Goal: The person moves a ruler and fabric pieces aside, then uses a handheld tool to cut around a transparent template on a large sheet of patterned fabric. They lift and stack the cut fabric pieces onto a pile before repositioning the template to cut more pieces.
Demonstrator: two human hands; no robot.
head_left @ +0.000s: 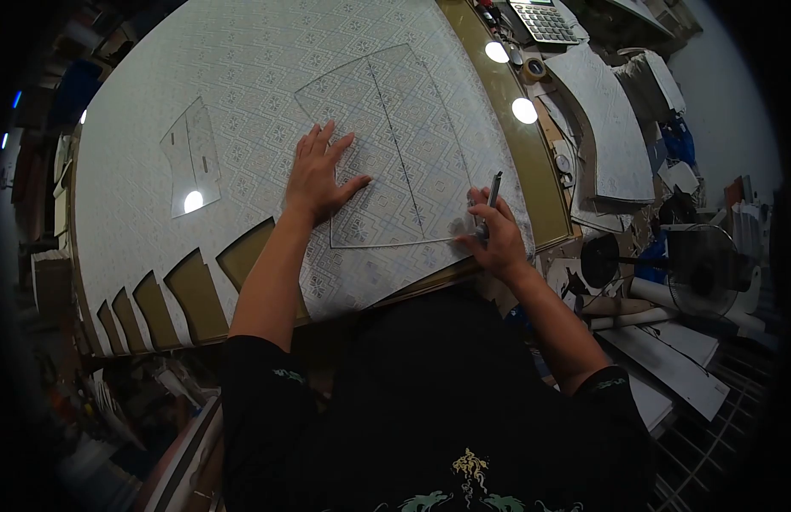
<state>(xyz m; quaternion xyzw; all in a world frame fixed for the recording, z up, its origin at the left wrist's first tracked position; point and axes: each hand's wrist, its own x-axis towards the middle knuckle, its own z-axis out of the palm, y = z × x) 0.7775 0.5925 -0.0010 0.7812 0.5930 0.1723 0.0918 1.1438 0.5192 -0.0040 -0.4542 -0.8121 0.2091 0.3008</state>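
A large clear template [378,154] with a dark line down its middle lies on patterned pale fabric [259,51] spread over the table. On the template's left side my left hand [318,171] rests with fingers spread. My right hand [498,235] is at its lower right corner, fingers closed round a dark pen [494,189] that points up. A smaller clear template [190,158] with two short dark marks lies on the fabric farther left.
Curved cut-outs along the fabric's near left edge show the olive tabletop [186,294]. At the right are a calculator [542,21], a tape roll [534,70], stacked cut fabric pieces [617,128] and a fan [703,269].
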